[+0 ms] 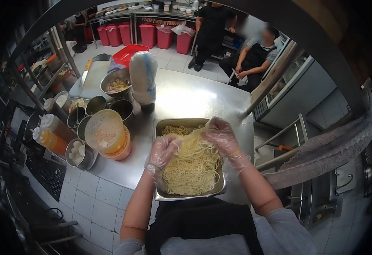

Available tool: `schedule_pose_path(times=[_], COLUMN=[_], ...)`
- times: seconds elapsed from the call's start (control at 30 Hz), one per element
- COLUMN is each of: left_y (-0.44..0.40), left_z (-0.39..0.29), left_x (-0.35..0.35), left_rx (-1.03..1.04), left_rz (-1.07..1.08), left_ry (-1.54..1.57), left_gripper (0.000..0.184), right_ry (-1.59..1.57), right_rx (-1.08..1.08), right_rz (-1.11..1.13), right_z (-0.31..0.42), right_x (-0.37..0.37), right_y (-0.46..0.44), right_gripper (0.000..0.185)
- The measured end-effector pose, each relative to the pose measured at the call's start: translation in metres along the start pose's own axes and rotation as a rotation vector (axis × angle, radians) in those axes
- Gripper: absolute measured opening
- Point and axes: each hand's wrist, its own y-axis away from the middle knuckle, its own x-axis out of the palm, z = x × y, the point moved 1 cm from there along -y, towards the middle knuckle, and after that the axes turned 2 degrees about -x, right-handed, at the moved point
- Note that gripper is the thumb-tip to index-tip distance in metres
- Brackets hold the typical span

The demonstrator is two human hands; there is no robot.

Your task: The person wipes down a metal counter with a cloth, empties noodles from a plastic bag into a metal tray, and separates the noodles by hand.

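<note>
A rectangular metal pan (158, 197) full of pale noodles (190, 174) stands at the table edge in front of me. Both my hands wear clear plastic gloves. At the pan's left side, my left hand (164, 151) is closed on a clump of noodles. My right hand (221, 137), over the far right corner, has its fingers closed on the same raised clump. Some strands hang between the two hands. Darker yellow noodles (175, 130) lie in the far left corner of the pan.
Left on the steel table (181, 91) stand a lidded tub (105, 131), sauce bottles (52, 140), a bowl of eggs (76, 152), metal pots, a cutting board (95, 76) with a knife (85, 75) and a wrapped upright object (143, 78). Several people are beyond; a towel (326, 153) hangs right.
</note>
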Motion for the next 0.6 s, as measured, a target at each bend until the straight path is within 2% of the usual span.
schedule_pose_path(times=[0.07,0.17,0.2,0.3,0.4,0.5,0.6], left_y=[-0.003,-0.032,-0.038,-0.021,-0.007,-0.018,-0.044], left_z=[-0.016,0.053,0.048,0.077,0.062,0.083,0.165], left_x=[-0.008,-0.006,-0.002,0.019,0.019,0.024,0.025], left_rx=[-0.051,0.289,0.476,0.392,0.167,0.067,0.033], left_rz=[-0.117,-0.214,0.011,-0.346,-0.161,0.004,0.057], left_ry=[-0.039,-0.696,-1.188,-0.875,-0.650,-0.153,0.224], left_gripper=[0.022,0.028,0.046,0.065,0.074,0.062,0.033], right_ry=[-0.242,0.329,0.515,0.979,0.831,-0.287,-0.326], right_rx=[0.016,-0.177,-0.067,0.125,0.218,0.268,0.320], right_rz=[0.127,0.303,0.337,0.303,0.322,0.419,0.223], right_z=[-0.003,-0.025,-0.042,-0.067,-0.071,-0.112,-0.101], right_x=[-0.005,-0.004,-0.009,0.001,0.016,0.019,0.016], right_y=[-0.010,-0.030,-0.037,-0.033,-0.024,-0.017,-0.012], right_gripper=[0.025,0.038,0.055,0.068,0.073,0.077,0.073])
